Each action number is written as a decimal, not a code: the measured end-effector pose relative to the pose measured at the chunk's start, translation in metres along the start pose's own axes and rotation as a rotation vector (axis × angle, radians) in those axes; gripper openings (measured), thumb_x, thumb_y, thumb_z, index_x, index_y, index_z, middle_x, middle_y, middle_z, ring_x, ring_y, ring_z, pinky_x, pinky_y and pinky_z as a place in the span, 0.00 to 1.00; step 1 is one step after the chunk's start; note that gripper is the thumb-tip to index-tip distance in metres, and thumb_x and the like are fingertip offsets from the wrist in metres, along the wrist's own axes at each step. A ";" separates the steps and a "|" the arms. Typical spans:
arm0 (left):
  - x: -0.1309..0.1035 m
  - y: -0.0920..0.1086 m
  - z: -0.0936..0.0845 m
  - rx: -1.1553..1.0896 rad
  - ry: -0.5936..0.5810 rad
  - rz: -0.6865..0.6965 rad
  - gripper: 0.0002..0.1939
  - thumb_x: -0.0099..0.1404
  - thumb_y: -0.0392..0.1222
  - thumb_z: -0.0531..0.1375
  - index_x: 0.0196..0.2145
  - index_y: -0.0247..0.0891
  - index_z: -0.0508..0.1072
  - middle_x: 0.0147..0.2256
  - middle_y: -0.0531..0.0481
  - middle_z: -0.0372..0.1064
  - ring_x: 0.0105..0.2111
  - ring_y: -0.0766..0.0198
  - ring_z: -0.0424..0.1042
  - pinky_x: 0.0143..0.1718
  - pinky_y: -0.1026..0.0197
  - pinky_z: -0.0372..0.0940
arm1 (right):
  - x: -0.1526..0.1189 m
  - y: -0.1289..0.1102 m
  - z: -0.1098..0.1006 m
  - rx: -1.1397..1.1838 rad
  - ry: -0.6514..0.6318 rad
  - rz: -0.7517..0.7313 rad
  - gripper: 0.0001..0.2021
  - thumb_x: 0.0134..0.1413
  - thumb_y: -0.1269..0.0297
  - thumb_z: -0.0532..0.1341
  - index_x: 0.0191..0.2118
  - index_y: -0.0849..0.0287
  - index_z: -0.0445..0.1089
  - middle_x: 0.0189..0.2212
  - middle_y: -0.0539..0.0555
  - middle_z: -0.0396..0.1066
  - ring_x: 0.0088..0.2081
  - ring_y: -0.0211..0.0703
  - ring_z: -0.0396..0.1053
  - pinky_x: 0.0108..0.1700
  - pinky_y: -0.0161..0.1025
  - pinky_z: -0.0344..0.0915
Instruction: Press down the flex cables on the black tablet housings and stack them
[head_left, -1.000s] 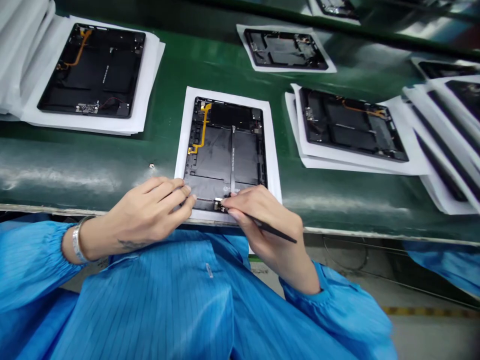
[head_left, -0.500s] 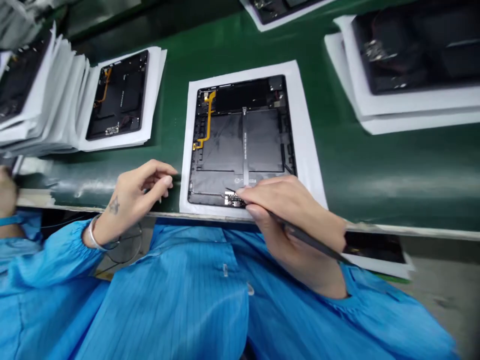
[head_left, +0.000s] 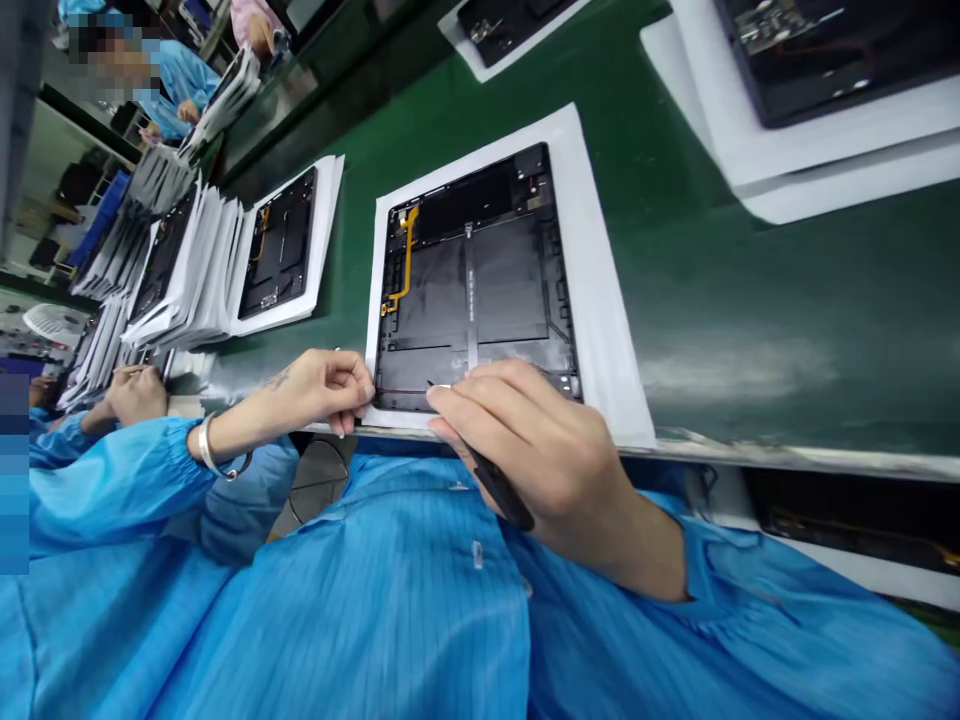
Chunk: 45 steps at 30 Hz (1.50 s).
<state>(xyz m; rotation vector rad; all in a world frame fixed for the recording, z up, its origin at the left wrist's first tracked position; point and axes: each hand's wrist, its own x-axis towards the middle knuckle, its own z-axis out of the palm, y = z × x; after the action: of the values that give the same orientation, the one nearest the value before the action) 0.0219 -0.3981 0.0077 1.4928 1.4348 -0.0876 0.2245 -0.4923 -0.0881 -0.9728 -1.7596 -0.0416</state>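
Note:
A black tablet housing [head_left: 487, 290] with an orange flex cable [head_left: 409, 262] lies on a white sheet [head_left: 607, 340]. My right hand [head_left: 532, 430] grips a dark, thin pointed tool [head_left: 504, 492] like tweezers, its tip over the housing's near edge. That hand hides most of the small circuit board there. At the near left corner of the housing is my left hand [head_left: 334, 388], with thumb and fingers pressed together; whatever may be between them is too small to make out.
More housings on sheets stand at left [head_left: 277, 245] and upper right [head_left: 840, 60], beside a stack of white sheets [head_left: 199, 270]. A co-worker's hands [head_left: 137, 393] are at the far left; another person [head_left: 176, 85] is at the back. The green table's front edge [head_left: 750, 455] runs below.
My left hand has moved right to the housing's corner and its fingers have closed. My right hand has shifted left with the tool. The view has turned, showing more of the room at left.

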 end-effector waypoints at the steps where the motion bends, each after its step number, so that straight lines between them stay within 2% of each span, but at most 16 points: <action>1: 0.001 0.004 -0.001 0.003 -0.018 -0.030 0.20 0.52 0.49 0.73 0.27 0.34 0.68 0.21 0.54 0.70 0.19 0.70 0.71 0.20 0.71 0.68 | 0.000 0.000 0.000 -0.003 -0.003 -0.002 0.05 0.65 0.71 0.59 0.42 0.62 0.72 0.32 0.57 0.76 0.37 0.48 0.71 0.36 0.43 0.72; 9: 0.006 0.024 -0.011 0.056 -0.110 -0.197 0.12 0.52 0.40 0.70 0.25 0.34 0.70 0.24 0.52 0.73 0.22 0.69 0.73 0.23 0.70 0.71 | 0.000 -0.001 -0.003 0.007 -0.026 -0.012 0.08 0.66 0.70 0.57 0.39 0.63 0.74 0.31 0.58 0.75 0.36 0.48 0.71 0.35 0.44 0.71; 14: 0.009 0.025 -0.014 0.070 -0.141 -0.221 0.09 0.52 0.37 0.69 0.25 0.34 0.72 0.24 0.51 0.74 0.22 0.68 0.74 0.23 0.70 0.71 | -0.001 0.000 -0.004 0.036 -0.026 -0.016 0.08 0.66 0.69 0.58 0.39 0.63 0.74 0.31 0.58 0.75 0.36 0.49 0.71 0.34 0.45 0.72; 22: 0.012 0.029 -0.006 0.093 -0.124 -0.237 0.06 0.50 0.35 0.64 0.23 0.35 0.69 0.22 0.50 0.75 0.19 0.66 0.73 0.20 0.68 0.69 | -0.001 0.001 -0.003 0.035 0.002 -0.040 0.06 0.65 0.69 0.60 0.40 0.63 0.75 0.31 0.56 0.76 0.35 0.46 0.72 0.38 0.43 0.74; 25: 0.013 0.019 -0.008 0.108 -0.114 -0.154 0.06 0.50 0.36 0.63 0.22 0.36 0.68 0.22 0.51 0.74 0.19 0.66 0.73 0.20 0.67 0.68 | 0.000 -0.001 -0.003 0.057 -0.010 -0.019 0.07 0.65 0.69 0.60 0.41 0.63 0.75 0.31 0.57 0.76 0.36 0.46 0.72 0.37 0.43 0.74; 27: 0.014 0.014 -0.009 0.109 -0.015 -0.040 0.06 0.50 0.37 0.65 0.25 0.35 0.70 0.24 0.50 0.75 0.22 0.66 0.73 0.24 0.67 0.68 | 0.001 -0.002 -0.004 0.092 -0.004 0.001 0.07 0.64 0.71 0.59 0.42 0.63 0.75 0.32 0.57 0.76 0.37 0.47 0.72 0.38 0.43 0.75; 28: 0.016 0.012 -0.010 0.101 0.066 0.033 0.08 0.50 0.37 0.66 0.29 0.35 0.72 0.29 0.49 0.76 0.27 0.65 0.75 0.27 0.67 0.69 | 0.001 -0.003 -0.004 0.109 0.005 0.009 0.07 0.63 0.72 0.59 0.43 0.64 0.75 0.32 0.58 0.77 0.37 0.47 0.73 0.39 0.43 0.75; 30: 0.019 0.013 -0.010 0.058 0.228 0.169 0.19 0.53 0.39 0.67 0.43 0.36 0.73 0.46 0.44 0.75 0.40 0.63 0.76 0.37 0.66 0.71 | 0.001 -0.003 -0.005 0.131 0.022 0.023 0.08 0.62 0.74 0.59 0.44 0.64 0.75 0.33 0.58 0.77 0.37 0.47 0.73 0.39 0.44 0.75; 32: 0.022 0.017 -0.009 -0.017 0.303 0.255 0.30 0.58 0.43 0.65 0.57 0.38 0.66 0.60 0.37 0.64 0.51 0.59 0.72 0.43 0.62 0.71 | 0.002 -0.004 -0.005 0.143 0.026 0.033 0.09 0.62 0.74 0.59 0.45 0.63 0.74 0.33 0.58 0.77 0.37 0.47 0.73 0.38 0.44 0.75; 33: 0.024 0.019 -0.007 -0.056 0.304 0.276 0.32 0.60 0.45 0.65 0.60 0.39 0.63 0.63 0.35 0.59 0.52 0.57 0.71 0.43 0.60 0.72 | 0.002 -0.004 -0.005 0.148 0.027 0.039 0.09 0.62 0.74 0.59 0.45 0.63 0.74 0.33 0.58 0.77 0.37 0.47 0.74 0.38 0.44 0.75; 34: 0.026 0.021 -0.006 -0.094 0.288 0.288 0.33 0.61 0.47 0.64 0.62 0.38 0.62 0.64 0.32 0.58 0.52 0.56 0.72 0.40 0.59 0.72 | 0.003 -0.005 -0.005 0.153 0.029 0.044 0.09 0.62 0.75 0.59 0.45 0.62 0.74 0.33 0.58 0.77 0.37 0.47 0.74 0.37 0.43 0.75; 36: 0.032 0.023 -0.002 -0.159 0.238 0.303 0.30 0.61 0.49 0.64 0.58 0.35 0.66 0.57 0.32 0.66 0.46 0.55 0.74 0.36 0.60 0.71 | 0.004 -0.007 -0.004 0.167 0.040 0.055 0.10 0.61 0.75 0.59 0.45 0.60 0.74 0.33 0.57 0.77 0.36 0.47 0.74 0.37 0.44 0.75; 38: 0.039 0.024 0.001 -0.205 0.189 0.329 0.24 0.58 0.51 0.66 0.47 0.31 0.73 0.45 0.37 0.74 0.40 0.56 0.75 0.34 0.61 0.69 | 0.005 -0.009 -0.003 0.187 0.060 0.053 0.11 0.60 0.77 0.60 0.45 0.58 0.74 0.34 0.57 0.77 0.36 0.47 0.75 0.37 0.44 0.75; 40: 0.048 0.024 -0.001 -0.236 0.181 0.384 0.20 0.56 0.50 0.68 0.36 0.29 0.75 0.36 0.43 0.75 0.35 0.58 0.74 0.34 0.61 0.68 | 0.005 -0.010 -0.006 0.223 0.082 0.052 0.12 0.59 0.78 0.60 0.45 0.57 0.74 0.34 0.56 0.78 0.36 0.47 0.75 0.38 0.45 0.75; 42: 0.057 0.021 -0.014 -0.259 0.235 0.453 0.18 0.55 0.50 0.68 0.33 0.30 0.76 0.32 0.46 0.74 0.34 0.59 0.72 0.35 0.61 0.66 | 0.005 -0.010 -0.012 0.255 0.109 0.072 0.13 0.58 0.78 0.59 0.43 0.56 0.75 0.34 0.55 0.78 0.36 0.48 0.76 0.38 0.44 0.75; 45: 0.064 0.010 -0.059 -0.277 0.390 0.525 0.17 0.60 0.49 0.67 0.37 0.30 0.76 0.33 0.48 0.74 0.33 0.61 0.71 0.36 0.62 0.65 | 0.004 -0.004 -0.026 0.243 0.117 0.118 0.11 0.59 0.76 0.60 0.43 0.56 0.77 0.34 0.56 0.77 0.37 0.48 0.76 0.36 0.43 0.75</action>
<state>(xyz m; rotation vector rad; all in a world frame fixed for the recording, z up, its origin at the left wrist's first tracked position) 0.0151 -0.3107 0.0003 1.6567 1.2361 0.7293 0.2417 -0.5048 -0.0720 -0.8765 -1.5565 0.1833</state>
